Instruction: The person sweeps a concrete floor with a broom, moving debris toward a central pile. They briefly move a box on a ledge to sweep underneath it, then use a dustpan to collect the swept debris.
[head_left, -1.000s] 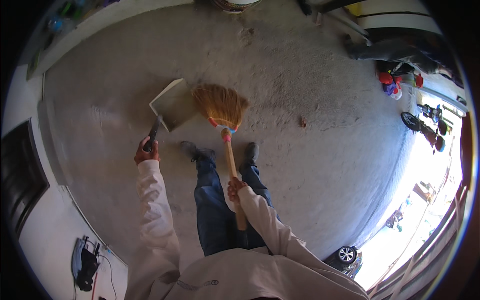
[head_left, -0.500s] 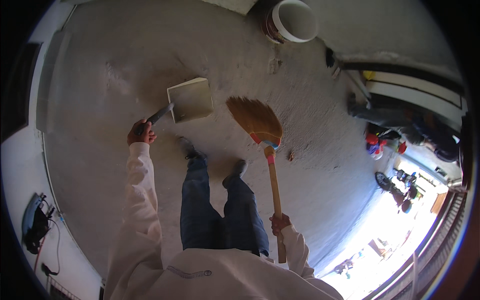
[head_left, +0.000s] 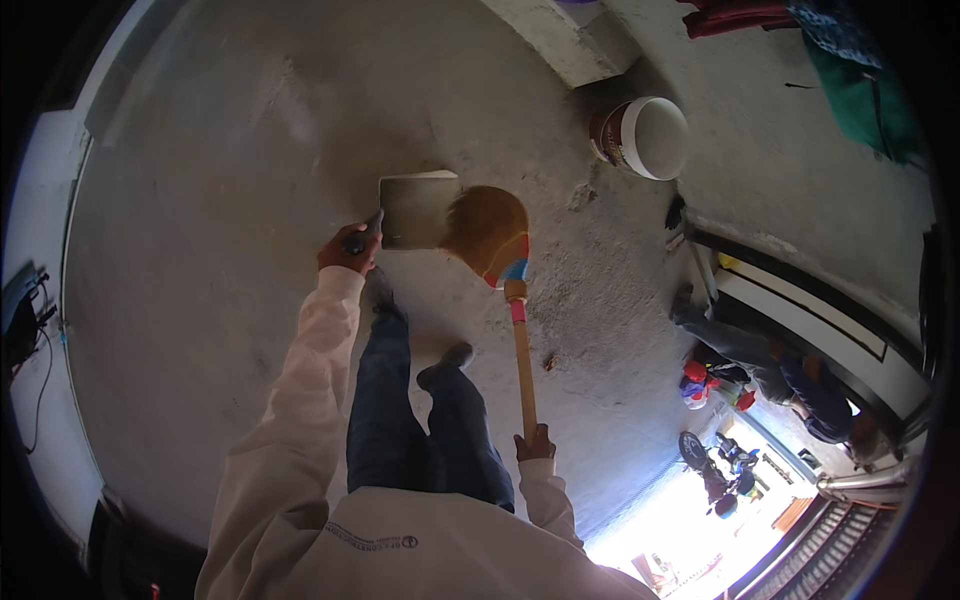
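My left hand (head_left: 346, 249) is closed round the dark handle of a pale dustpan (head_left: 415, 212), whose flat pan lies at or just above the concrete floor. My right hand (head_left: 535, 444) grips the wooden stick of a soft-bristled broom (head_left: 495, 230) with red and blue binding at its neck. The fanned brown bristles meet the right edge of the pan. Any dirt inside the pan is too fine to make out. A small brown scrap (head_left: 551, 361) lies on the floor to the right of the broom stick.
A white-rimmed bucket (head_left: 655, 138) stands at the far right near a concrete block (head_left: 575, 45). Another person (head_left: 770, 360) is at the right beside bundled red things (head_left: 697, 380). Motorbikes (head_left: 718, 465) stand by the bright opening. A cable (head_left: 45, 390) hangs on the left wall.
The broom's bristles have swung left to the dustpan's edge. My left hand has moved right with the dustpan, its handle now pointing more toward me. The view has turned slightly.
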